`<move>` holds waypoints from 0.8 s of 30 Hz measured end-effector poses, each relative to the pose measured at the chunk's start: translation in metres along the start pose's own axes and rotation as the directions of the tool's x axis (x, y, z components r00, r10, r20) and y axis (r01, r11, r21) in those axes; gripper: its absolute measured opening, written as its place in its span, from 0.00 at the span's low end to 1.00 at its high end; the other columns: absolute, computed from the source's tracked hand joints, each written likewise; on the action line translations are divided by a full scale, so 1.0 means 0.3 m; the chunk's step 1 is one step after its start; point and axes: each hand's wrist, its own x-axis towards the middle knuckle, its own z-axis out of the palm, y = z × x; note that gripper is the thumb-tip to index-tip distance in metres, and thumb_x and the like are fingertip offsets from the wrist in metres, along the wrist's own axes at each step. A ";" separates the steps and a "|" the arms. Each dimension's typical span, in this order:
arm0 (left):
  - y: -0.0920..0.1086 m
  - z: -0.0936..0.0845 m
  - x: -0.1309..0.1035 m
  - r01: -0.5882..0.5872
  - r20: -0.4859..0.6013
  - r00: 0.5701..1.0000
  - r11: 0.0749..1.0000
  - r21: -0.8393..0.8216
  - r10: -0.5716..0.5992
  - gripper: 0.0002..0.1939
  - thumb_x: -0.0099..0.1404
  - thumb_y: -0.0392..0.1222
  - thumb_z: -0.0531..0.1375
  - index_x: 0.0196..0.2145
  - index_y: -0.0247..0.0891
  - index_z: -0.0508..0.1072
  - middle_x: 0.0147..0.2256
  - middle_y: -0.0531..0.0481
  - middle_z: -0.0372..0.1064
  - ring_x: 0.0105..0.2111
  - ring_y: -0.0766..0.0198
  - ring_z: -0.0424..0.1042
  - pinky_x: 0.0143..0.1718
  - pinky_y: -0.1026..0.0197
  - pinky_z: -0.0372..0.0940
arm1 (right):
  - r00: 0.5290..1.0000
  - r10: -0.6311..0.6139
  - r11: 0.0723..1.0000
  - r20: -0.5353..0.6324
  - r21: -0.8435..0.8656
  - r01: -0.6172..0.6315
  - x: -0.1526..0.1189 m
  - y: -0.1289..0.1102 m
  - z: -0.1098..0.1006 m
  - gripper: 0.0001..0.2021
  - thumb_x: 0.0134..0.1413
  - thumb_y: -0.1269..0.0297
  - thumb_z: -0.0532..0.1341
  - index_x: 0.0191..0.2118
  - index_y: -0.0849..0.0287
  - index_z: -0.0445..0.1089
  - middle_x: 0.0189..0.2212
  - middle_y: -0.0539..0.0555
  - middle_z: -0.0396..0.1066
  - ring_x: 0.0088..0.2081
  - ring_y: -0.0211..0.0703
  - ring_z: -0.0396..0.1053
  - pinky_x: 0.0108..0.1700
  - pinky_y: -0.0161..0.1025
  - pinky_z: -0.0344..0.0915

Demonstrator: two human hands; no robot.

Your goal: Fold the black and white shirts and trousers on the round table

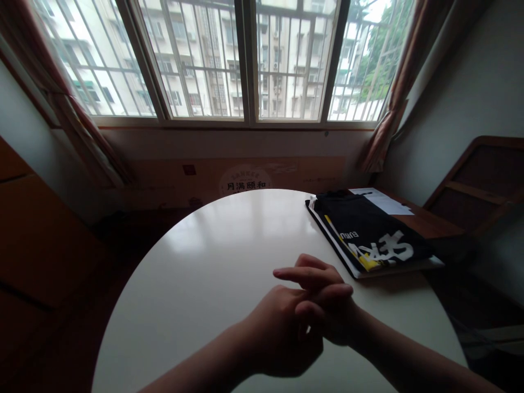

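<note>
My left hand and my right hand meet above the near part of a round white table. Their fingers cross and overlap, some of them stretched out and others bent around the other hand. No object shows between the hands. Beyond my right hand, a folded black garment with white lettering and a yellow stripe lies at the table's right side, on top of something flat and white.
White paper rests on a brown wooden surface behind the garment. A wooden-framed chair stands at the right. Orange-brown furniture is at the left. Barred windows and tied curtains are behind the table.
</note>
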 end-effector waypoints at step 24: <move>0.043 0.015 -0.005 0.209 0.106 0.977 0.943 -0.258 -0.187 0.32 0.54 0.29 0.58 0.57 0.37 0.58 0.27 0.54 0.69 0.20 0.66 0.69 0.18 0.67 0.60 | 0.829 0.520 0.572 0.203 0.638 -0.515 0.012 0.041 -0.001 0.20 0.51 0.52 0.61 0.17 0.59 0.64 0.15 0.48 0.55 0.20 0.35 0.52 0.23 0.35 0.48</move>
